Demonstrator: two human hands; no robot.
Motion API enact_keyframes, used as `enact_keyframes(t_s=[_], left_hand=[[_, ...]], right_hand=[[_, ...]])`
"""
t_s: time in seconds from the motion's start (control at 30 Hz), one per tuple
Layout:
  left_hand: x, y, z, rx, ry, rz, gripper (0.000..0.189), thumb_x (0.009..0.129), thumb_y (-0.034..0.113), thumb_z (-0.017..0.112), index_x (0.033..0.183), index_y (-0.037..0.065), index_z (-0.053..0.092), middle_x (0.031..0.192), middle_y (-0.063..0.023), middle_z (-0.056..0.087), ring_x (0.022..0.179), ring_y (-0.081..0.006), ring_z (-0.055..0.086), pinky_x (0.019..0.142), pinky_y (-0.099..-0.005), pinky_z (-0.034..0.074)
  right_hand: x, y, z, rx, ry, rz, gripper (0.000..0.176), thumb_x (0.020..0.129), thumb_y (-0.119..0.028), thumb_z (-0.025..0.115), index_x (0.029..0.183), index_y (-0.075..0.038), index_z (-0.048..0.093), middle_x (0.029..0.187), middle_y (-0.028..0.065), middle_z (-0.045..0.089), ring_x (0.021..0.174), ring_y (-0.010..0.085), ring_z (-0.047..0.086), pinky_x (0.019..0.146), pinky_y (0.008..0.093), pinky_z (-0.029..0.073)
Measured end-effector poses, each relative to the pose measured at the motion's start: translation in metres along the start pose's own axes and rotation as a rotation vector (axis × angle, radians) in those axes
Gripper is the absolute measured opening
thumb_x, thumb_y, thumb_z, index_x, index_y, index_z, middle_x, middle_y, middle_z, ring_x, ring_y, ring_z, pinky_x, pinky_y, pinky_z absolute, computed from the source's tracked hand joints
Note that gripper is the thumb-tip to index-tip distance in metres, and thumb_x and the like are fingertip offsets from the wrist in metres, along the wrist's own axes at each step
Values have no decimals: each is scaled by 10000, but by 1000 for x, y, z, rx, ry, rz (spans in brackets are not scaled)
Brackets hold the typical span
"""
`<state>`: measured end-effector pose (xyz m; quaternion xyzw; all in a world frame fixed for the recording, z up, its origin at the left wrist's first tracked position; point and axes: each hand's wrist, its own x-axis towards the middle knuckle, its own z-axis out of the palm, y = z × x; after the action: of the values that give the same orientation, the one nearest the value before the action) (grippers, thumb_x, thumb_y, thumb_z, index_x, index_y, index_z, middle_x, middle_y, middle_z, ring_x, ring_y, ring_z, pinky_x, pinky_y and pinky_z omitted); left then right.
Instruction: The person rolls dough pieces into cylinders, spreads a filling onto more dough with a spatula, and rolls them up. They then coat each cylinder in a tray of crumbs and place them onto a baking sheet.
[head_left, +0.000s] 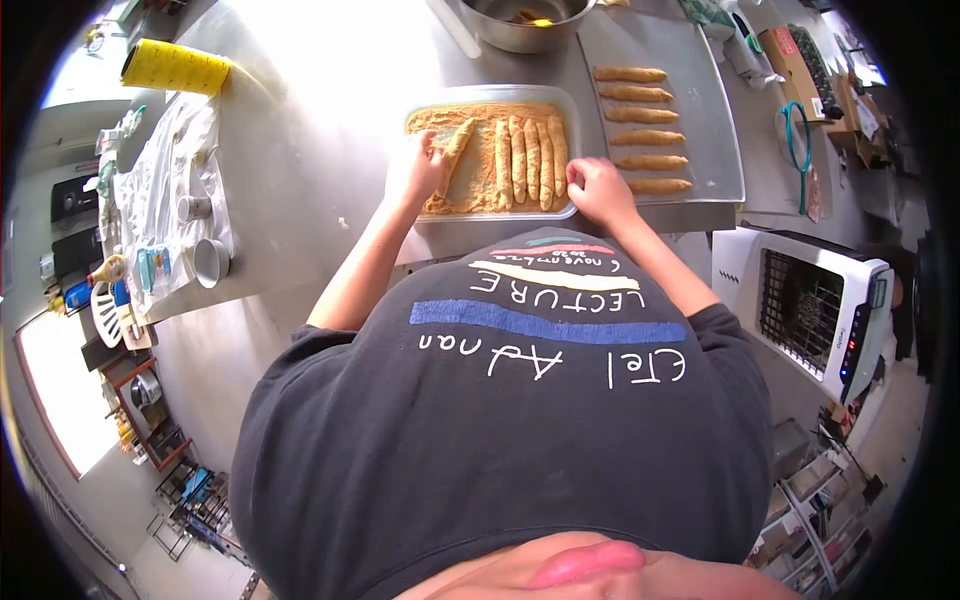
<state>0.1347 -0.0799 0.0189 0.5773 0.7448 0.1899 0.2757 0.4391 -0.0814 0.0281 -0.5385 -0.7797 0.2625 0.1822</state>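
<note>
A rectangular plastic container (492,92) with tan crumbs spread over its bottom sits in front of me. Several crumb-coated dough sticks (532,160) lie side by side in its right half. In the left half, a single dough stick (457,150) lies at a slant, with the curled fingers of my left hand (424,168) against its left side, seemingly gripping it. My right hand (600,190) is closed at the container's right rim; whatever its fingertips hold, if anything, is hidden.
A flat tray (705,150) to the right carries more coated sticks (641,115) in a column. A metal bowl (527,35) stands behind the container. A yellow roll (175,68), plastic bags (170,170) and a metal cup (211,262) lie left. A white appliance (800,300) stands at right.
</note>
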Motion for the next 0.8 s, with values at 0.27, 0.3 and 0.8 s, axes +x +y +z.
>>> enact_keyframes(t_s=[0.27,0.3,0.8], left_hand=[[-9,48,34,156,-49,-50,420,773,254,706,1121,37,613,1044,-163,631,1011,-306,590,892,-396,458],[-5,44,34,-145,-160,-212,392,784,233,688,1115,36,616,1036,-162,635,1009,-309,591,888,-392,460],[-7,57,52,-1,-94,-166,422,759,265,715,1067,-5,613,939,-166,661,878,-272,639,797,-348,495]], right_hand=[[-3,28,-45,-130,-261,-64,386,744,-216,569,1123,-146,562,1120,133,573,1097,335,507,959,438,420],[-5,29,-51,-128,-263,-71,386,744,-216,569,1123,-146,562,1120,133,573,1097,335,507,959,438,420],[-21,45,-102,148,-357,57,427,740,-160,573,1165,-137,545,1089,121,557,1096,296,488,978,403,395]])
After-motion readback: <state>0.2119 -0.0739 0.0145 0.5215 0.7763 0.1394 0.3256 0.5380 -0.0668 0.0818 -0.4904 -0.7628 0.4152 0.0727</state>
